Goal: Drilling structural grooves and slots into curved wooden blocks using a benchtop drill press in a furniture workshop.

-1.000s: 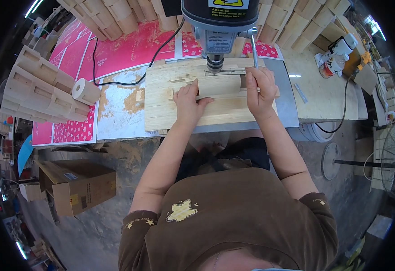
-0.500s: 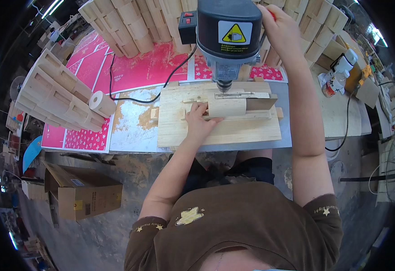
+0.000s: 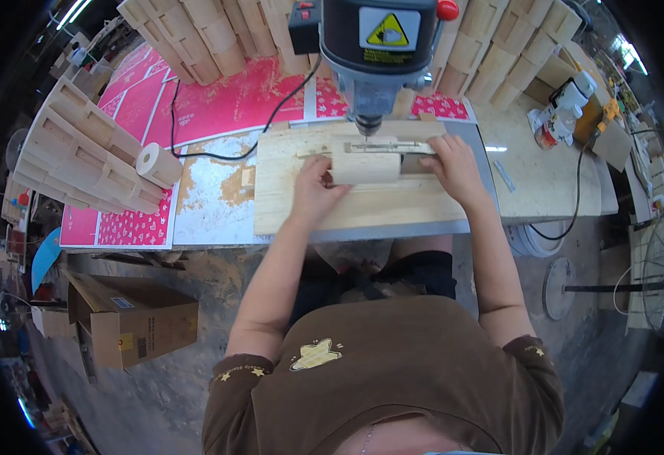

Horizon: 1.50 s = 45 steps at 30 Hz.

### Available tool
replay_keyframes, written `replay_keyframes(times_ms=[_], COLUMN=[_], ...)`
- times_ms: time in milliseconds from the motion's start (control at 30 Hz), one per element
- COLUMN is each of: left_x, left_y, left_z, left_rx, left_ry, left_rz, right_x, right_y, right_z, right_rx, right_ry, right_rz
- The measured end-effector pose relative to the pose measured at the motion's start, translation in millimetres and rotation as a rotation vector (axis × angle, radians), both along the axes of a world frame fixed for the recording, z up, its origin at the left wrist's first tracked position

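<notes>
A pale wooden cylinder (image 3: 366,168) lies sideways on a flat wooden jig board (image 3: 282,216), below the chuck (image 3: 368,125) of a black and grey drill press (image 3: 377,64). My left hand (image 3: 317,186) grips the cylinder's left end, thumb at the near side and fingers curled behind. At the far side, a narrow slotted strip (image 3: 389,147) runs along the top of the cylinder. My right hand (image 3: 455,167) has its fingers closed around the strip's right end, with the thumb over the brown gap beside the cylinder. The fingertips' exact hold there is partly hidden.
Stacks of grooved wooden cylinders (image 3: 81,152) stand at left, and more (image 3: 210,45) line the back. A small holed cylinder (image 3: 157,165) leans by the left stack. A black cable (image 3: 226,157) crosses the pink sheet (image 3: 218,98). The red-knobbed lever (image 3: 447,10) projects at the drill's right.
My right hand has let go of the drill lever and come down to the strip's right end. My left hand stays at the cylinder's left end. The whole view has shifted slightly.
</notes>
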State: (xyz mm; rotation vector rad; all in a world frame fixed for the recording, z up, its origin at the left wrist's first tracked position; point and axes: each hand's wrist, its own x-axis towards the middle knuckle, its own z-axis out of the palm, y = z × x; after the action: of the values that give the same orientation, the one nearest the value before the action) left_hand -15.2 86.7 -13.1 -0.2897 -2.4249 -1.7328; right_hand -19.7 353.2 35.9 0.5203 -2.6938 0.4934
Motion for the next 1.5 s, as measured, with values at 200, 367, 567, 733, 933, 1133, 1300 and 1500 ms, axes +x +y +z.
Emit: replay_keyframes(times_ms=[200,367,567,733,933,1133,1300,1500], left_x=[17,22,12,1,-5,19,25,15], left_y=[-89,-99,-63,-38,-8,-1,2,-14], left_z=[-9,42,44,35,20,5,-26,-30], left_rx=[-0.010,0.281,0.345,0.341,0.383,0.090,-0.428,-0.597], left_ry=[0.098,-0.297,-0.550,-0.588,-0.532,0.054,0.313,0.363], left_rz=[0.063,0.143,0.210,0.165,0.081,0.046,0.125,0.300], right_x=[-11,-6,3,7,9,-2,-16,-15], right_y=[5,6,0,-3,-11,0,-14,-39], right_z=[-4,-1,-2,-1,-4,-8,-8,-13], right_rx=[-0.037,-0.105,-0.140,-0.124,-0.117,-0.137,-0.127,-0.162], right_ry=[0.008,-0.012,-0.008,-0.055,0.034,0.044,0.025,0.030], right_rz=[0.044,0.078,0.127,0.083,0.098,0.046,-0.006,0.040])
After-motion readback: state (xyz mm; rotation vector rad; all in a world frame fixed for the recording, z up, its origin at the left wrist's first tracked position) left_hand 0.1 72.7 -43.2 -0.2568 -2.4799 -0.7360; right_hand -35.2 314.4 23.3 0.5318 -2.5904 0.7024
